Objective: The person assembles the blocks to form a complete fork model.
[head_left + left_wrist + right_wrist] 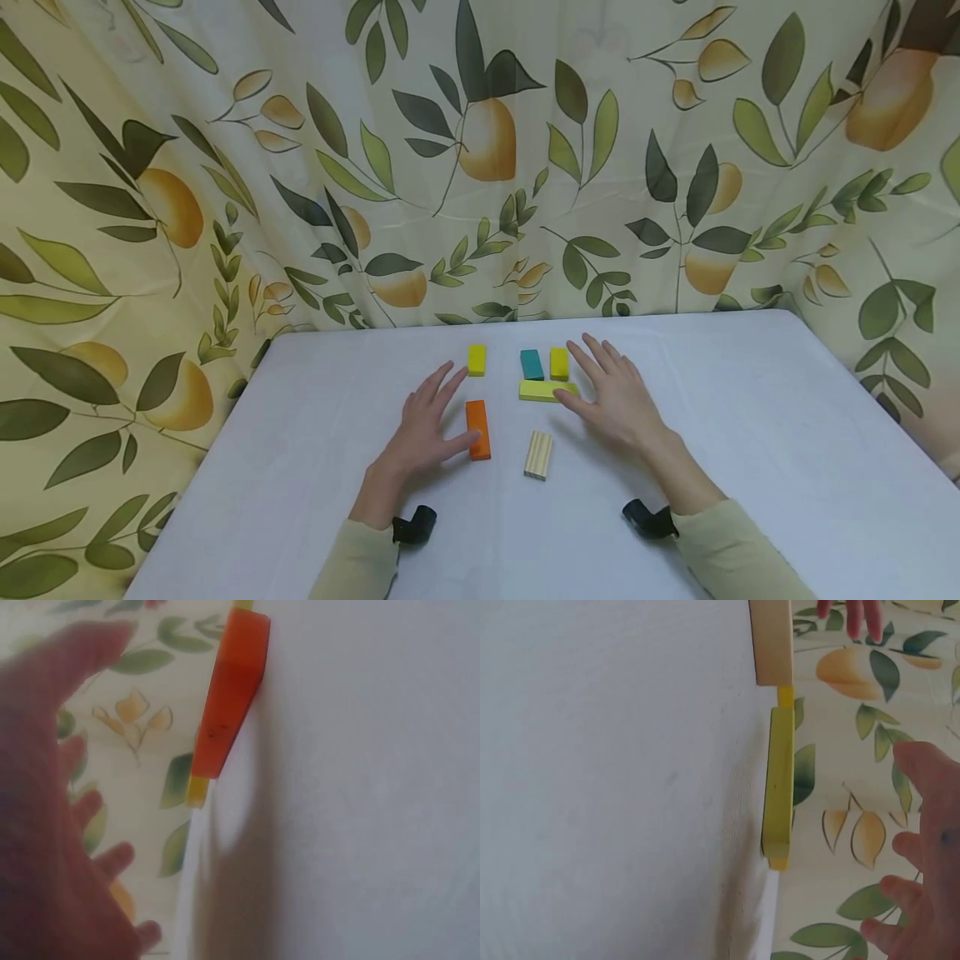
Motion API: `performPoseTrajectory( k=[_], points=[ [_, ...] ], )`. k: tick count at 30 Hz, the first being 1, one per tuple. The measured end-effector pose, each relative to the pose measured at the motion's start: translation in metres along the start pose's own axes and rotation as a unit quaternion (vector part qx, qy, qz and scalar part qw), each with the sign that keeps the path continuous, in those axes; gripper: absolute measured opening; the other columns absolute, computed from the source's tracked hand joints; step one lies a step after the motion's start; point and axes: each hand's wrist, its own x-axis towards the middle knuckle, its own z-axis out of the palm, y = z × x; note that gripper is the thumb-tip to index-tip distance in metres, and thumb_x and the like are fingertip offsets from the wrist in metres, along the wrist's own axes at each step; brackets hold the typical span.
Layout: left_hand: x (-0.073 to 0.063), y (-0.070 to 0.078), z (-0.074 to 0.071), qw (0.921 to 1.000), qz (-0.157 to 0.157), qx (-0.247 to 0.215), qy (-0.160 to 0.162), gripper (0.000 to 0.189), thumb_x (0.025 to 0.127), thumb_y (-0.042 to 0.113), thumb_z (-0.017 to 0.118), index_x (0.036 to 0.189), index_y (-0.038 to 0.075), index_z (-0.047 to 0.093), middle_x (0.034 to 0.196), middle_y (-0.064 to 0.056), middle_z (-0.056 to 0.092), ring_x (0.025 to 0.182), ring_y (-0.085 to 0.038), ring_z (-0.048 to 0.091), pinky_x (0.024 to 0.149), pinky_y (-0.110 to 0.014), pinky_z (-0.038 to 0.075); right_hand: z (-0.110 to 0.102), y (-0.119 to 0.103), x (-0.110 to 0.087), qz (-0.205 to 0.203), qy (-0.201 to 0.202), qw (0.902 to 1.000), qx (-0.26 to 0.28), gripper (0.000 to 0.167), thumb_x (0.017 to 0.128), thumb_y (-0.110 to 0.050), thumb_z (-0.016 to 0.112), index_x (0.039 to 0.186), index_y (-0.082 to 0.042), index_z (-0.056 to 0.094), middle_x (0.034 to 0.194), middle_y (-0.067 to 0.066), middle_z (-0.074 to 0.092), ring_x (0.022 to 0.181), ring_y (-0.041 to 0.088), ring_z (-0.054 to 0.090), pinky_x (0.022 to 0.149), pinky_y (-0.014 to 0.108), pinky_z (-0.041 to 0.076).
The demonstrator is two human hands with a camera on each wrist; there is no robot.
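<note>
My left hand [423,427], fingers spread, hovers beside an orange block [477,417]; its thumb overlaps the block in the head view. In the left wrist view a gap separates that hand [45,810] from the orange block [232,690]. My right hand [621,398] is spread too, its thumb over the end of a yellow-green block [537,390]. The right wrist view has this hand [930,862] apart from the yellow-green block [778,780]. Behind that block stand a teal block [532,364] and a yellow block [558,363]. Neither hand holds anything.
Another yellow block [477,360] lies beyond the orange one. A pale ridged wooden block [537,455] lies between the hands, nearer the front. White cloth covers the table [255,500]; a leaf-and-fruit patterned curtain [540,242] hangs behind its far edge.
</note>
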Motion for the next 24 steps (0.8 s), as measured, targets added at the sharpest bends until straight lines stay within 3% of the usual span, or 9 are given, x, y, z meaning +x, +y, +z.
performPoseTrajectory(
  k=[7, 15, 24],
  points=[
    [0.001, -0.002, 0.002, 0.9998, 0.009, -0.013, -0.014, 0.089, 0.088, 0.051, 0.069, 0.162, 0.024, 0.026, 0.168, -0.002, 0.016, 0.15, -0.027, 0.018, 0.116, -0.065, 0.015, 0.004, -0.001, 0.003, -0.006, 0.008, 0.9999, 0.012, 0.082, 0.094, -0.054, 0.061, 0.159, -0.012, 0.033, 0.163, 0.018, 0.025, 0.148, 0.045, 0.02, 0.117, 0.062, 0.016],
    [0.0, -0.003, 0.004, 0.9993, -0.001, -0.023, -0.031, 0.087, 0.088, 0.051, 0.07, 0.161, 0.027, 0.028, 0.167, 0.002, 0.018, 0.15, -0.027, 0.02, 0.115, -0.062, 0.021, 0.007, -0.004, 0.005, -0.006, -0.004, 0.9989, 0.047, 0.081, 0.095, -0.055, 0.061, 0.158, -0.013, 0.035, 0.163, 0.017, 0.025, 0.148, 0.042, 0.022, 0.116, 0.062, 0.02],
    [0.0, -0.005, 0.007, 0.9974, -0.007, -0.045, -0.055, 0.087, 0.086, 0.048, 0.073, 0.16, 0.03, 0.031, 0.165, 0.005, 0.022, 0.149, -0.024, 0.022, 0.114, -0.06, 0.027, 0.015, -0.005, 0.008, -0.029, -0.016, 0.9952, 0.092, 0.075, 0.095, -0.043, 0.068, 0.157, -0.014, 0.038, 0.162, 0.014, 0.029, 0.146, 0.04, 0.028, 0.114, 0.06, 0.027]
  ],
)
